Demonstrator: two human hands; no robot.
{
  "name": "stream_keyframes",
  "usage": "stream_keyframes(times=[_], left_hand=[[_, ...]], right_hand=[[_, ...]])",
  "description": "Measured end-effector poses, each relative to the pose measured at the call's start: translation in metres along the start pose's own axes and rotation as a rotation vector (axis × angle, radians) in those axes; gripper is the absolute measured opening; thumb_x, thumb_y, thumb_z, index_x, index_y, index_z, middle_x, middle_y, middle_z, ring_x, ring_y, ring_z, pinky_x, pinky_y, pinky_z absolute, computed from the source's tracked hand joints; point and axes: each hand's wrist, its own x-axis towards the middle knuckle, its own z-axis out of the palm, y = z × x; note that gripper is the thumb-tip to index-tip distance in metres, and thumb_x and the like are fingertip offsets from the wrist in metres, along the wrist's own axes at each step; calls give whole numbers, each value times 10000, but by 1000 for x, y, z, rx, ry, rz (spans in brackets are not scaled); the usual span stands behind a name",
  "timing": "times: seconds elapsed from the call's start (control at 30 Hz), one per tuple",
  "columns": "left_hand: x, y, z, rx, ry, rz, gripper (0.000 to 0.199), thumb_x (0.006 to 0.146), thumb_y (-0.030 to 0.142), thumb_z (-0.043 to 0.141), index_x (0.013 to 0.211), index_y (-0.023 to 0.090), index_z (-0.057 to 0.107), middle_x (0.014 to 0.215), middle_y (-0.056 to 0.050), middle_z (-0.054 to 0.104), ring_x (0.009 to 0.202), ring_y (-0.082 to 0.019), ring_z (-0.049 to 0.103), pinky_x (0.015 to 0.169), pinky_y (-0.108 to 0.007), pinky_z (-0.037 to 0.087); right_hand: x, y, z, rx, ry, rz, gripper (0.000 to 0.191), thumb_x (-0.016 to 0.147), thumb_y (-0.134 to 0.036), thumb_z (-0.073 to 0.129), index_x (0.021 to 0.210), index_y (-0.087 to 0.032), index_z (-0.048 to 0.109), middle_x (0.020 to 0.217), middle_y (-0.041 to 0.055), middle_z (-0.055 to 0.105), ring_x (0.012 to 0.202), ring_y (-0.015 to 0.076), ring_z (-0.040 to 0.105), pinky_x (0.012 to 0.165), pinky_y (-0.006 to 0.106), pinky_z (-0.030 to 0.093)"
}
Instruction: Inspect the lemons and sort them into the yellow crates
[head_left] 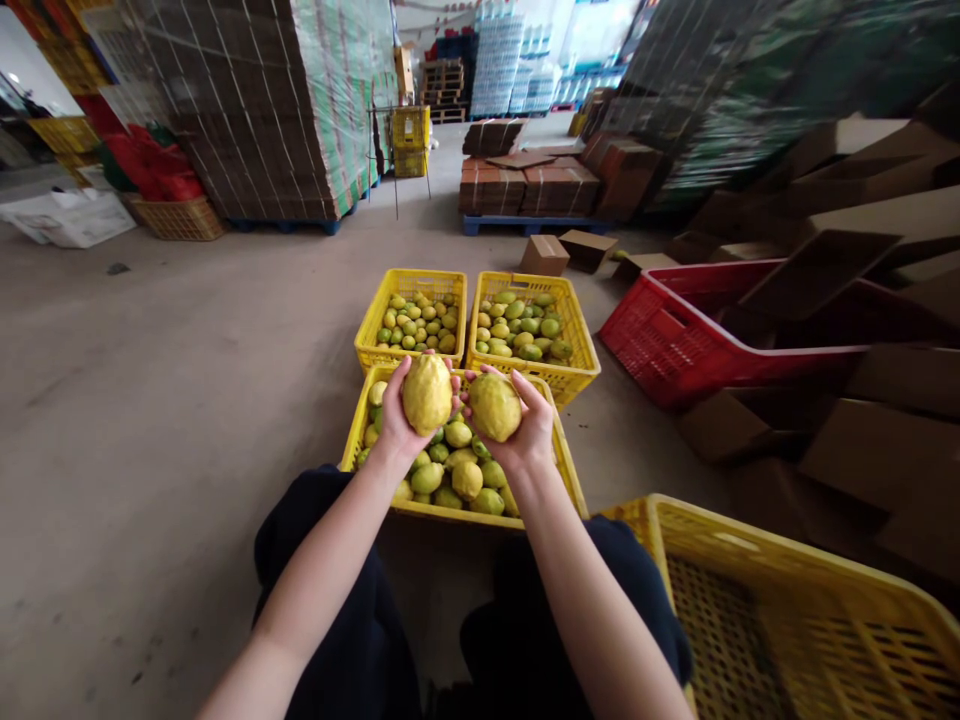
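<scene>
My left hand (405, 415) is wrapped round a large, bumpy yellow lemon (427, 396). A second lemon (495, 407), yellow tinged with green, rests in the grip of my right hand (531, 425). Both fruits are held side by side, a small gap apart, above a near yellow crate (457, 515) full of yellow-green lemons (466, 480). Beyond it stand two more yellow crates, a left one (367, 318) with smaller lemons (421, 318) and a right one (581, 335) with larger, greener lemons (531, 325). My forearms hide part of the near crate.
At my right knee is a large yellow crate (750, 530). A red crate (652, 335) and piled cardboard boxes (885, 450) lie to the right. Ahead, flattened cartons (529, 185) sit on a blue pallet (495, 225); a tall wrapped stack (247, 110) stands at left.
</scene>
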Motion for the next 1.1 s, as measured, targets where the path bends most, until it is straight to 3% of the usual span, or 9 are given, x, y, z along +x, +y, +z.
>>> stream_keyframes(times=[0.17, 0.37, 0.47, 0.57, 0.7, 0.83, 1.1], left_hand=[[1, -2, 4, 32, -17, 8, 212, 867, 386, 506, 857, 223, 641, 837, -18, 669, 655, -142, 638, 524, -236, 507], [2, -3, 4, 21, 2, 0, 206, 872, 372, 493, 884, 213, 623, 844, -24, 672, 669, -152, 647, 531, -239, 515], [4, -3, 1, 29, 74, -55, 292, 903, 413, 445, 900, 185, 627, 797, -47, 666, 655, -148, 636, 550, -234, 527], [6, -4, -2, 39, 225, -129, 380, 922, 456, 405, 938, 155, 636, 744, -70, 657, 629, -149, 617, 572, -246, 539], [10, -6, -8, 23, 405, -159, 387, 901, 473, 447, 1000, 145, 626, 784, -80, 662, 667, -173, 627, 575, -268, 539], [13, -8, -13, -3, 447, -132, 386, 902, 479, 436, 1001, 155, 620, 808, -80, 654, 691, -178, 636, 579, -267, 532], [15, -10, -18, -3, 512, -93, 361, 918, 483, 414, 953, 185, 615, 817, -83, 644, 694, -186, 639, 595, -290, 540]], right_hand=[[3, 4, 2, -3, 7, -17, 158, 774, -313, 585, 808, -178, 658, 688, 33, 698, 695, 212, 715, 608, 325, 613], [5, 3, 2, 35, 55, -1, 154, 785, -257, 540, 793, -159, 659, 658, 41, 694, 627, 199, 700, 583, 315, 604], [9, 3, -3, 97, 92, 82, 153, 802, -240, 517, 801, -163, 650, 633, 43, 691, 605, 197, 692, 553, 309, 595], [14, 6, -8, 145, 129, 143, 130, 806, -241, 525, 808, -177, 638, 615, 37, 687, 578, 199, 682, 528, 313, 587], [15, 13, -8, 154, 308, 195, 177, 856, -255, 472, 763, -189, 608, 583, 33, 672, 560, 197, 673, 543, 327, 585], [14, 17, -3, 134, 415, 196, 206, 878, -268, 446, 746, -196, 586, 566, 17, 658, 531, 184, 648, 559, 334, 583], [17, 20, -4, 83, 464, 241, 248, 931, -310, 381, 819, -202, 574, 562, 10, 626, 518, 185, 616, 500, 308, 547]])
